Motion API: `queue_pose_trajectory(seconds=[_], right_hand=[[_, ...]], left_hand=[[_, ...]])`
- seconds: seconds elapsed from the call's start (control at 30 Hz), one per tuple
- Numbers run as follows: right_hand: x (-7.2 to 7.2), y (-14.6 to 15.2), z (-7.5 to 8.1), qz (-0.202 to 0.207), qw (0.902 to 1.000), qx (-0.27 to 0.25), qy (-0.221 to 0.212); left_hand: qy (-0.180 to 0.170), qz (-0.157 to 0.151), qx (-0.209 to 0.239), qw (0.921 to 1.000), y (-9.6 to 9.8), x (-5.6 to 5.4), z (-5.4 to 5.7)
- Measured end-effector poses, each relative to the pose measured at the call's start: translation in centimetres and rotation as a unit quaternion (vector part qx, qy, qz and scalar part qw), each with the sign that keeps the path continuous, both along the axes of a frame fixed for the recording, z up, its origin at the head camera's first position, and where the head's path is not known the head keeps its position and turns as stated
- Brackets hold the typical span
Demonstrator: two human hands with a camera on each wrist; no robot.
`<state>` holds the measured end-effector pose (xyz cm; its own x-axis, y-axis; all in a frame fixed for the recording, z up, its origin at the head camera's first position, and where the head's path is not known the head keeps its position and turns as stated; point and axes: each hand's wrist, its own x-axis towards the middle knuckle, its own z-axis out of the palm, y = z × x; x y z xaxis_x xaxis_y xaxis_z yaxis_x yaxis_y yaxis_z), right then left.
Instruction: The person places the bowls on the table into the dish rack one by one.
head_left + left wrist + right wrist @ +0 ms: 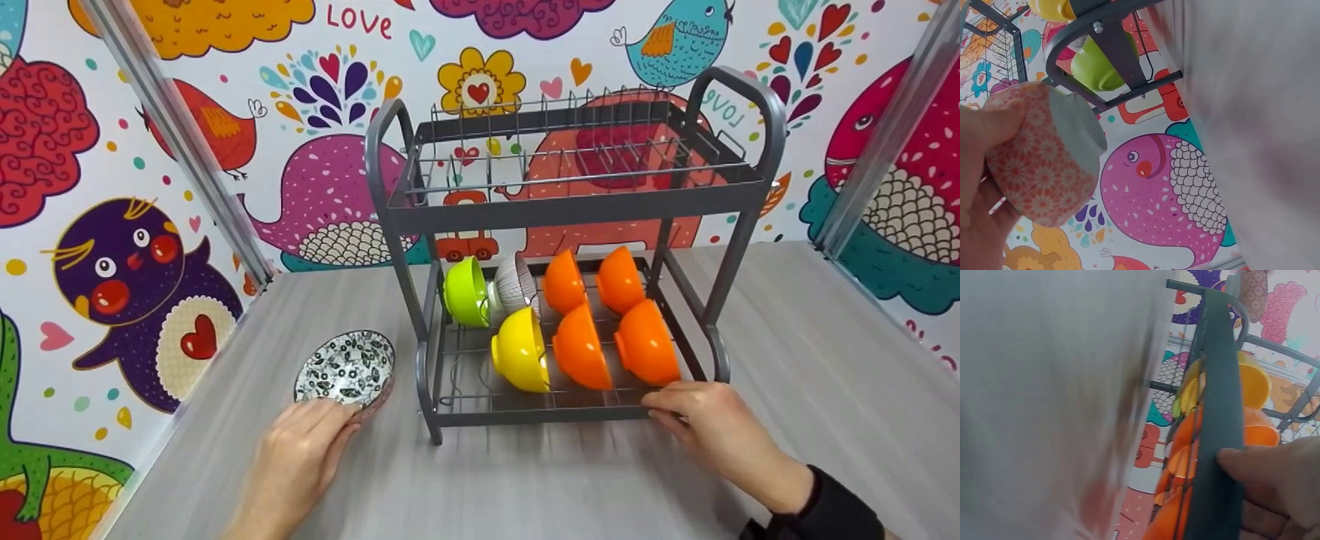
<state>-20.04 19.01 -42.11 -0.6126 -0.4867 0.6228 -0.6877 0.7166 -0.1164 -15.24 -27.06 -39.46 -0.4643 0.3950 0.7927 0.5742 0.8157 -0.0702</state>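
My left hand point(300, 446) grips the near rim of a bowl point(345, 364) with black-and-white floral decoration inside. In the left wrist view, that bowl's point(1041, 157) outside shows red with pale flowers and a white foot, the thumb lying on its wall. The bowl is tilted, left of a grey two-tier dish rack point(577, 206). At the rack's right front, my right hand point(716, 424) pinches the lower front bar point(1219, 410) between thumb and fingers. Close above that hand leans an orange bowl point(651, 345).
On the lower tier, bowls stand tilted on their sides: green point(466, 292), striped white point(515, 285), yellow point(519, 351) and several orange. The upper tier point(570, 161) is a wire grid with side handles. Patterned walls point(330, 195) enclose the grey table point(555, 480) behind and at both sides.
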Motion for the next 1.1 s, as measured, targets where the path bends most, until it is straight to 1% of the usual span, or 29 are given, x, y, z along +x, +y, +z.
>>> queue_pose_trajectory(seconds=[0.07, 0.17, 0.23, 0.33, 0.47, 0.57, 0.7, 0.9, 1.0, 1.1], right_hand=[[0.1, -0.2, 0.4, -0.001, 0.9999, 0.003, -0.013], [0.0, -0.9, 1.1, 0.02, 0.9997, -0.011, -0.008], [0.0, -1.6, 1.6, 0.048, 0.9984, -0.03, 0.003], [-0.1, -3.0, 2.4, 0.095, 0.9936, -0.048, 0.037], [-0.2, -5.7, 3.1, 0.169, 0.981, -0.047, 0.082], [0.0, -7.9, 3.6, 0.224, 0.9683, -0.036, 0.105], [0.5, -10.8, 4.1, 0.272, 0.9541, -0.019, 0.124], [1.1, -13.9, 4.2, 0.3, 0.9442, 0.002, 0.135], [1.2, -15.0, 4.0, 0.31, 0.9407, 0.009, 0.138], [1.3, -15.7, 3.7, 0.311, 0.9387, 0.022, 0.148]], left_hand=[[-0.002, -0.008, 0.008, 0.9999, 0.2, 0.2, 0.0], [0.008, -0.019, 0.012, 0.9997, 0.4, 0.5, 0.1], [0.025, -0.027, 0.01, 0.9993, 0.5, 0.7, 0.1], [0.047, -0.032, 0.002, 0.9984, 0.8, 0.9, 0.1], [0.053, -0.038, -0.004, 0.9979, 1.3, 1.3, 0.0], [0.057, -0.046, -0.012, 0.9972, 1.9, 1.4, 0.0], [0.057, -0.069, -0.023, 0.9958, 2.9, 1.5, 0.2], [0.061, -0.107, -0.03, 0.9919, 4.3, 1.4, 0.4], [0.072, -0.12, -0.036, 0.9894, 4.9, 1.4, 0.4], [0.089, -0.139, -0.042, 0.9854, 5.3, 1.4, 0.5]])
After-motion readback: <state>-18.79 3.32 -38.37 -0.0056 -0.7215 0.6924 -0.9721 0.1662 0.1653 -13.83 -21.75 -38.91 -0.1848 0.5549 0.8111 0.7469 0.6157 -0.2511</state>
